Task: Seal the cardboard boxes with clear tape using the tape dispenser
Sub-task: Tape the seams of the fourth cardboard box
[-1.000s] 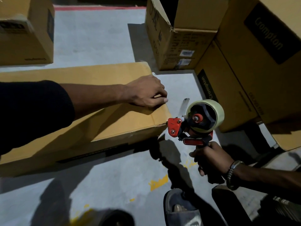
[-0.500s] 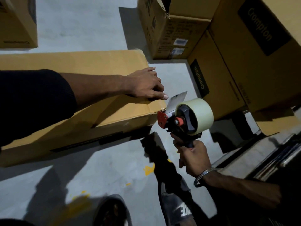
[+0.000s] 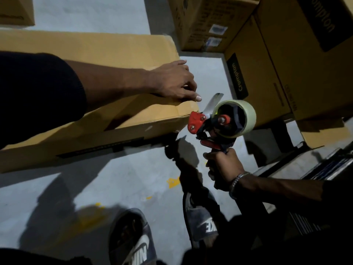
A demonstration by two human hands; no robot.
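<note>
A long flat cardboard box (image 3: 107, 52) lies on the grey floor at the left. My left hand (image 3: 175, 83) rests on its top near the right end, fingers spread over the flap seam. My right hand (image 3: 223, 167) grips the handle of a tape dispenser (image 3: 219, 123) with a red head and a roll of clear tape. The red head touches the box's near right corner. A short free strip of tape sticks up from the head.
Stacked cardboard boxes (image 3: 298, 60) marked Crompton stand at the right, and another labelled box (image 3: 206, 23) at the top centre. A further box (image 3: 15, 10) is at the top left. My two sandalled feet (image 3: 202, 222) are on the floor below.
The tape dispenser has moved left and up to the box's right corner. My left hand stays on the box top, with its fingers shifted slightly along the seam.
</note>
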